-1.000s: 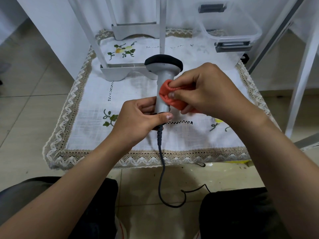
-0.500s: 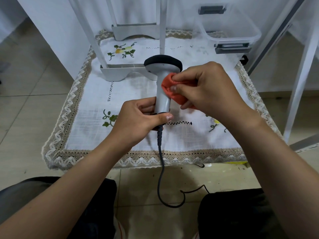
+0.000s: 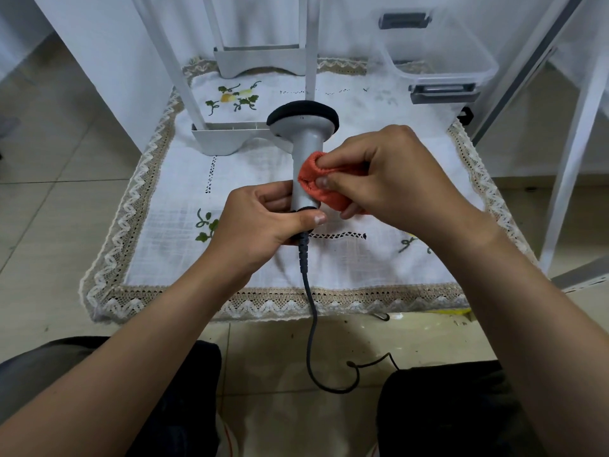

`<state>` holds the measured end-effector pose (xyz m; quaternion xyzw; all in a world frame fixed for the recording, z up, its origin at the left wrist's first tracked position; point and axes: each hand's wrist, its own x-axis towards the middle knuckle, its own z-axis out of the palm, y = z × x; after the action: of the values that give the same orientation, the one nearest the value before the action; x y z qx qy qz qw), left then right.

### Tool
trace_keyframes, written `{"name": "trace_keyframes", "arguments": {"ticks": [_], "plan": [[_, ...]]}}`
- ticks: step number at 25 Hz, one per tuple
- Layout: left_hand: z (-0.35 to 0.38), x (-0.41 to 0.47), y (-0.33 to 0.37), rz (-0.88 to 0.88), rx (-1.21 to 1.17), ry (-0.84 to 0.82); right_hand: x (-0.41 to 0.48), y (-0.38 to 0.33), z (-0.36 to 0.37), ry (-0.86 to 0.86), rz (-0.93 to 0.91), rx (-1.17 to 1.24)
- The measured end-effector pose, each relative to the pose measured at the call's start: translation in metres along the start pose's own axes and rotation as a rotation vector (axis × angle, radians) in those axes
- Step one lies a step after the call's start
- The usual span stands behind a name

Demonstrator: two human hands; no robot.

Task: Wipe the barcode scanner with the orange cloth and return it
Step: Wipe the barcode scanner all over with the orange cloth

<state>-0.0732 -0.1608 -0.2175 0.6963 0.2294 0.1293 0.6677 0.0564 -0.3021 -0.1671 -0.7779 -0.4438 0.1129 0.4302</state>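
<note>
Above the cloth-covered worktop (image 3: 362, 265), the left hand (image 3: 260, 225) grips the base of the upright barcode scanner (image 3: 304, 133) while the right hand (image 3: 389, 179) pinches the bunched orange cloth (image 3: 321, 186) against its grey handle.

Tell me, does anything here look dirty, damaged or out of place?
Nothing looks damaged. The tablecloth has dark smudges near its far edge, beside the clear bin, and the scanner cable trails off the front edge onto the floor.
</note>
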Motion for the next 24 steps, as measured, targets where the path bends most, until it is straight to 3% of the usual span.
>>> {"name": "trace_keyframes", "arguments": {"ticks": [5,8,11,14,17,20,24], "plan": [[0.0,-0.0012,-0.001,0.009,0.025,-0.001,0.0002,0.0031,0.004,-0.103,-0.124,-0.16],[0.0008,-0.0018,-0.0013,0.022,0.041,0.004,0.0013,0.0066,0.0031,-0.002,-0.096,-0.104],[0.0009,-0.0017,0.0,0.031,0.045,0.0,0.0015,0.0062,0.0008,-0.109,-0.114,-0.14],[0.0012,-0.002,0.0015,0.038,0.05,-0.008,0.0021,0.0098,-0.0003,-0.041,-0.113,-0.101],[0.0028,-0.0018,0.0017,0.047,0.051,-0.008,0.0002,0.0092,0.0018,-0.103,-0.08,-0.118],[0.0037,-0.002,0.0019,0.045,0.049,-0.013,0.0006,0.01,0.0034,-0.021,-0.11,-0.119],[0.0031,-0.0012,0.0007,0.051,0.044,-0.004,-0.0002,0.0075,0.0038,-0.071,-0.05,-0.093]]}}
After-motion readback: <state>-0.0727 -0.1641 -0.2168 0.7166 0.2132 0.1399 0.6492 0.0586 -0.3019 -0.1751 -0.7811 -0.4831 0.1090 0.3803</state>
